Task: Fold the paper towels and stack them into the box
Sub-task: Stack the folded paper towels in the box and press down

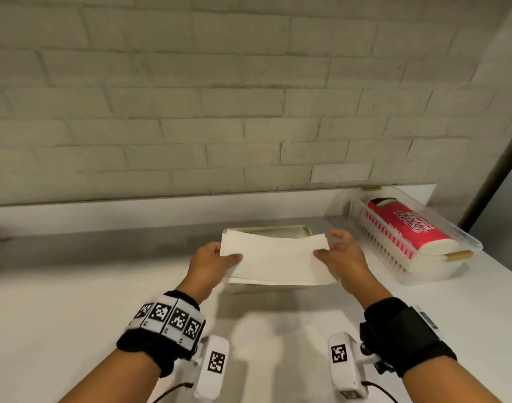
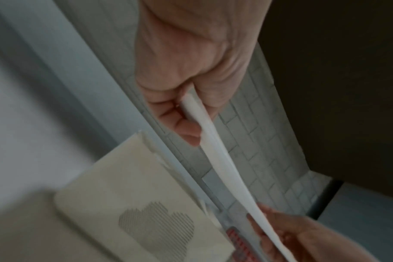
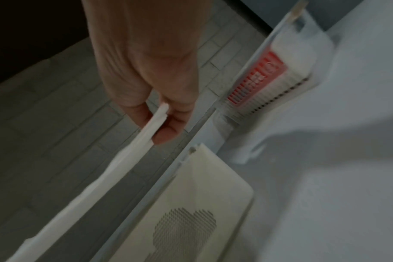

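Note:
A folded white paper towel (image 1: pixel 275 258) hangs stretched between both hands just above a cream box (image 1: pixel 292 229) on the white counter. My left hand (image 1: pixel 212 261) pinches the towel's left end, thumb on top. My right hand (image 1: pixel 340 254) pinches its right end between thumb and fingers. The left wrist view shows the towel (image 2: pixel 218 159) edge-on, held by the left fingers (image 2: pixel 180 120), with the box (image 2: pixel 128 186) below. From the right wrist, the towel (image 3: pixel 128 156) runs away from the right fingers (image 3: pixel 168 131) above the box (image 3: pixel 202 191), whose side bears a perforated patch.
A clear plastic basket (image 1: pixel 440 257) holding a red-and-white paper towel pack (image 1: pixel 406 228) stands at the right rear of the counter. A pale brick wall (image 1: pixel 219 97) rises behind the counter's raised back ledge. Bare counter (image 1: pixel 59 301) lies to the left and in front.

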{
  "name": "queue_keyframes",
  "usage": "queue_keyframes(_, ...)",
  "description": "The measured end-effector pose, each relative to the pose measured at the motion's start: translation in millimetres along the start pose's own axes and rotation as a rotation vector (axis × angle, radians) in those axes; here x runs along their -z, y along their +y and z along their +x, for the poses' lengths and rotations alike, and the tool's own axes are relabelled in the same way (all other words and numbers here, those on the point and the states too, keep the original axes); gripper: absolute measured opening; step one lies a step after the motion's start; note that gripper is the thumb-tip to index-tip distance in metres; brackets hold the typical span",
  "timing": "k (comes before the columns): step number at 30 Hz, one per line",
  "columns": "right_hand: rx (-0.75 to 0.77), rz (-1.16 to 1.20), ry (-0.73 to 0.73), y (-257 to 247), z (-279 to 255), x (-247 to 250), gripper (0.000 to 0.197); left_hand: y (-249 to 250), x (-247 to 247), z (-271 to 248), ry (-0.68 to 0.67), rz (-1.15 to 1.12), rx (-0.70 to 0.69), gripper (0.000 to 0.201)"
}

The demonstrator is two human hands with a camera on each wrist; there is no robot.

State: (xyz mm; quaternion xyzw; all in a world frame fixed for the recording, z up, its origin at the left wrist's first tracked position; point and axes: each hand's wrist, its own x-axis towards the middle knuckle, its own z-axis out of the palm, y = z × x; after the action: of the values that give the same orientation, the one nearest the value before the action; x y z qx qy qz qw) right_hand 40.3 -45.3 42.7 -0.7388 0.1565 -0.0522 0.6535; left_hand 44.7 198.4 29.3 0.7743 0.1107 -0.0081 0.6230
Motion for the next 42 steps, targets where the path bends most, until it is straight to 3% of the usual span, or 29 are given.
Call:
queue_keyframes(6,0.135,-0.348,0.026,-12.3,57.8,-23.4,0.05,23.9,-11.1,44.6,0.15,0.42,-0.116,0.052)
queue_keyframes(10,0.17,-0.525,0.022,-5.0,78.5,-31.3,0.047,14.9,-17.4,60.7,0.074,0.681,-0.11,0.048)
queue_keyframes(15,0.209,-0.683,-0.05,6.3,90.8,-39.7,0.046,4.9,-27.5,66.8,0.069,1.089,-0.23,0.048)
queue_keyframes(20,0.442,-1.11,-0.084,8.0,87.6,-48.2,0.049,10.8,-30.8,69.6,0.084,1.351,-0.37,0.057)
queue_keyframes(23,0.548,-1.322,-0.13,1.8,88.7,-42.6,0.046,19.6,-25.6,72.4,-0.059,1.396,-0.433,0.056)
queue_keyframes(26,0.353,-1.44,-0.341,-3.3,89.2,-35.6,0.054,25.4,-23.5,72.6,-0.293,1.496,-0.334,0.051)
queue_keyframes(29,0.293,-1.52,-0.401,-1.3,88.3,-33.9,0.05,26.4,-24.4,70.7,-0.373,1.563,-0.271,0.039)
queue_keyframes(34,0.245,-1.486,-0.403,-2.0,80.3,-31.6,0.036,26.2,-23.6,68.0,-0.367,1.656,-0.257,0.042)
queue_keyframes(37,0.29,-1.475,-0.343,-9.0,71.6,-27.6,0.035,28.6,-18.4,61.1,-0.302,1.674,-0.286,0.033)
queue_keyframes(40,0.444,-1.377,-0.155,-11.8,50.5,-17.0,0.042,25.3,-13.0,43.3,-0.166,1.496,-0.397,0.037)
queue_keyframes(42,0.476,-1.194,-0.119,-9.1,33.7,-7.3,0.038,18.8,-9.1,23.6,-0.072,1.251,-0.489,0.038)
